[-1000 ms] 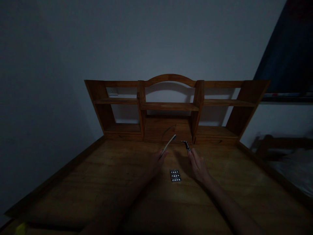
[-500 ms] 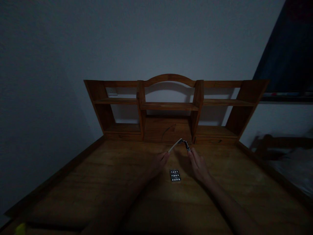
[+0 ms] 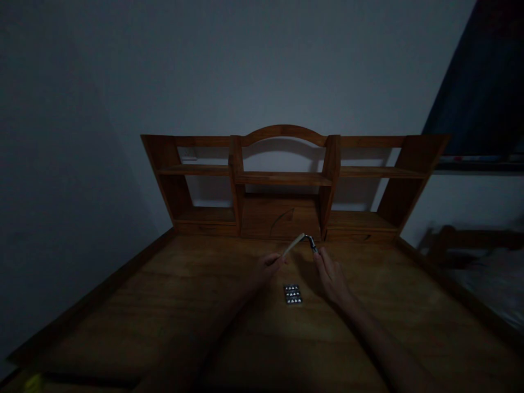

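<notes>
The scene is very dim. My left hand [image 3: 268, 265] is closed on the near end of a thin pale stick [image 3: 293, 244] that slants up to the right. My right hand [image 3: 331, 275] pinches a small dark hooked piece [image 3: 311, 242] at its fingertips. The tips of the stick and the hooked piece meet above the wooden desk [image 3: 204, 305]. Between my hands a small dark tray [image 3: 293, 293] with rows of tiny bright parts lies flat on the desk.
A wooden hutch with shelves and an arched top [image 3: 282, 180] stands at the back of the desk against a pale wall. A raised rim [image 3: 94, 303] runs along the desk's left and right sides. Blurred furniture [image 3: 470, 243] shows at right.
My left hand has tilted the stick to the right until its tip reached the hooked piece in my right hand. The right hand has barely moved.
</notes>
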`<state>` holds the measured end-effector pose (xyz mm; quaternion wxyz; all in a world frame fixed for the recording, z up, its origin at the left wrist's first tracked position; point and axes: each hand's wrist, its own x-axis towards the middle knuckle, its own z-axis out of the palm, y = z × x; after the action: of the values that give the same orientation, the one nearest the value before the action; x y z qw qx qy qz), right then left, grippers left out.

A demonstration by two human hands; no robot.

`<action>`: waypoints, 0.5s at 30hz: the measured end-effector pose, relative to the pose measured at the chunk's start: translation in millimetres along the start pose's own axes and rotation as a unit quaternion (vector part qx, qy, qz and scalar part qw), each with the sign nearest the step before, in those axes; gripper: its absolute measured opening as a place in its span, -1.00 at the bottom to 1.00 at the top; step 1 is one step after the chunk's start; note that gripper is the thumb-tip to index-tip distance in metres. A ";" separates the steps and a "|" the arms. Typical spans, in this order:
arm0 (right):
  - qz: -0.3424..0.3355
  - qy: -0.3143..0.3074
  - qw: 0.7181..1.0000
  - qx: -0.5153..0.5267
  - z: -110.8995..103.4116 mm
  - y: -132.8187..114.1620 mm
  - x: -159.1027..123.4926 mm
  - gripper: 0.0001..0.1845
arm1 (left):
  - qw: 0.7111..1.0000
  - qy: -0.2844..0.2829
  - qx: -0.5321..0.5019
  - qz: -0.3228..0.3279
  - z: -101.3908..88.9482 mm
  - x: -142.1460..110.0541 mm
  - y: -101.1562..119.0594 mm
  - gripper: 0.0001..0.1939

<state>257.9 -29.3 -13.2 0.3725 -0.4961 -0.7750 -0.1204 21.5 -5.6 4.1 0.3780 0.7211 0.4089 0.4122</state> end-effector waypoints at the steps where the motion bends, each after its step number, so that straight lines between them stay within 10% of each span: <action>1: 0.003 0.003 1.000 -0.003 0.8 1.5 -0.3 -0.47 | 1.000 -0.007 -0.006 -0.006 -0.1 -0.2 -0.5 -0.51; 15: 0.015 -0.009 1.000 0.003 -9.8 -8.3 3.0 -0.53 | 0.992 0.011 -0.111 -0.057 -1.2 -1.5 -0.9 -0.54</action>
<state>254.6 -36.7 -2.8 0.3685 -0.5076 -0.7712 -0.1084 19.6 -6.3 3.4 0.4743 0.6456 0.4052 0.4405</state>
